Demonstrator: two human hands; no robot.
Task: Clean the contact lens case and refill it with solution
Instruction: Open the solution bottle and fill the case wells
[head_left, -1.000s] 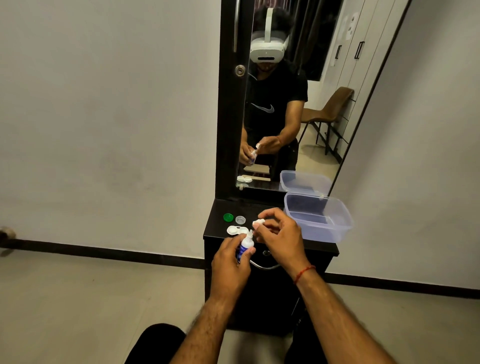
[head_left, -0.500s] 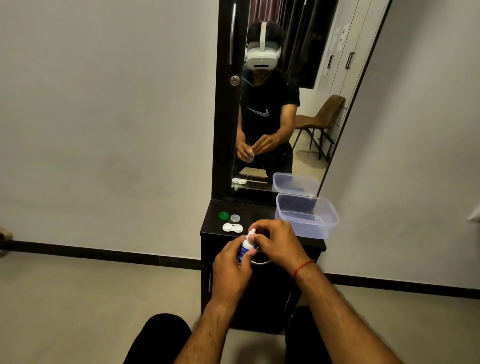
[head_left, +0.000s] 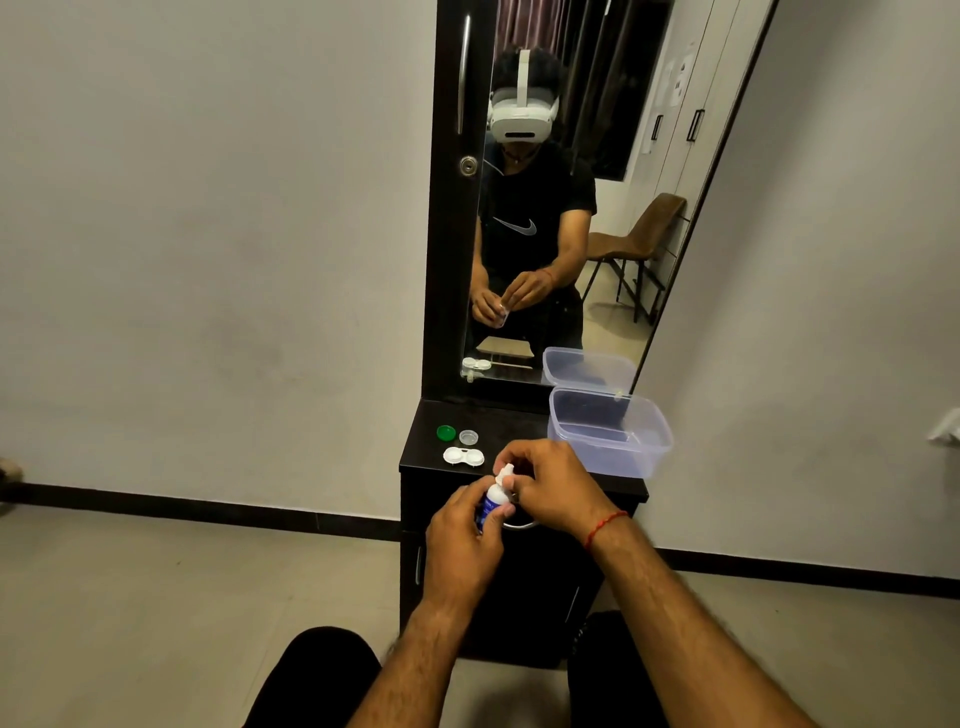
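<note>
A white two-well contact lens case (head_left: 463, 457) lies open on the black cabinet top (head_left: 519, 415). Behind it sit a green cap (head_left: 445, 432) and a clear cap (head_left: 468, 436). My left hand (head_left: 462, 545) grips a small white solution bottle with a blue label (head_left: 492, 503), held upright in front of the cabinet edge. My right hand (head_left: 550, 488) pinches the white cap at the bottle's tip; most of the cap is hidden by my fingers.
A clear plastic tub (head_left: 610, 439) with some water stands on the right of the cabinet top. A tall mirror (head_left: 561, 208) rises behind, reflecting a person and a chair. Walls close in on both sides; a silver drawer handle (head_left: 519, 525) is under my hands.
My right hand came down from above the case onto the bottle tip. Both hands with the bottle drew slightly back toward me, and the head view shifted.
</note>
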